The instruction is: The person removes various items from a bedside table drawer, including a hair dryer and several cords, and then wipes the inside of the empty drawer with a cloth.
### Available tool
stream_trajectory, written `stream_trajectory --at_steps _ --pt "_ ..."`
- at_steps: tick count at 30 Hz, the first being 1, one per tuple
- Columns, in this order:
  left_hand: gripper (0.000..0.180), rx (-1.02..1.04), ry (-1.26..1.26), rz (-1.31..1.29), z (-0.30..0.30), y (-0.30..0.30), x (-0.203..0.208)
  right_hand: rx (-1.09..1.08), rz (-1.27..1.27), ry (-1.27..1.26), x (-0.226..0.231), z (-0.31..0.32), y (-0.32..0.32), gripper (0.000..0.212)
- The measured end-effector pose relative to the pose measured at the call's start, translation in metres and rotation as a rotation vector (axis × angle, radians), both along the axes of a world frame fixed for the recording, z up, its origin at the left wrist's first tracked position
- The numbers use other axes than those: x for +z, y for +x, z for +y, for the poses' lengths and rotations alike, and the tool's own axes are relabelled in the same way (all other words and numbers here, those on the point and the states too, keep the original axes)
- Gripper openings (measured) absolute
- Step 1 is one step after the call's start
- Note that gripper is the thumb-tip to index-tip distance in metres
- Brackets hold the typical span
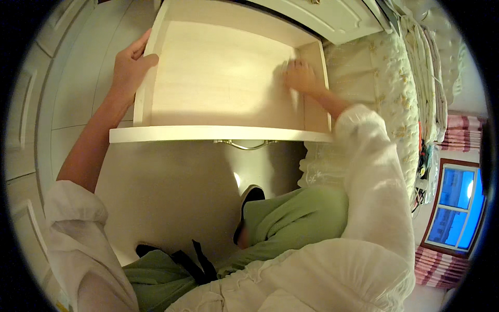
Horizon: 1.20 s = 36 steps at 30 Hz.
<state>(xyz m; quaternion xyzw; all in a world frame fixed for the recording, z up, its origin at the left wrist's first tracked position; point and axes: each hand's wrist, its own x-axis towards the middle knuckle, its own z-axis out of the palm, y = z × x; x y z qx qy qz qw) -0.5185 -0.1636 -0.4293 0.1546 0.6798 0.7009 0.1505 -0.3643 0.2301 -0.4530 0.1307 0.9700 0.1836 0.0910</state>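
Observation:
A pale wooden drawer (pixel 223 73) is pulled out in front of me, with nothing visible on its bottom apart from my hand and shadows. My left hand (pixel 130 66) is closed on the drawer's left side wall, thumb over the top edge and fingers on the outer side. Inside, at the right, my right hand (pixel 302 78) is low over the bottom near the right wall. Its fingers look curled and partly blurred. Whatever they hold, if anything, I cannot make out. A curved metal handle (pixel 245 146) sits on the drawer's white front panel (pixel 208 134).
A white cabinet front (pixel 332 18) rises behind the drawer. Beside it on the right is a bed with a pale patterned cover (pixel 364 78). White panelled doors (pixel 23 112) stand at the left. My green-trousered knee (pixel 296 213) is below the drawer front.

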Motion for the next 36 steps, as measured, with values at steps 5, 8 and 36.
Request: stream_trajectory --at_steps 5,8,36 --pt "0.060 0.034 -0.020 0.067 -0.003 -0.005 -0.009 0.153 -0.257 0.238 0.043 -0.006 -0.017 0.041" --pt "0.059 0.045 -0.027 0.074 0.000 -0.003 -0.004 0.267 -0.312 0.293 0.036 -0.004 0.016 0.032" --pt "0.058 0.072 0.008 0.010 0.004 0.002 -0.001 0.094 -0.290 -1.390 0.086 -0.151 -0.025 0.037"
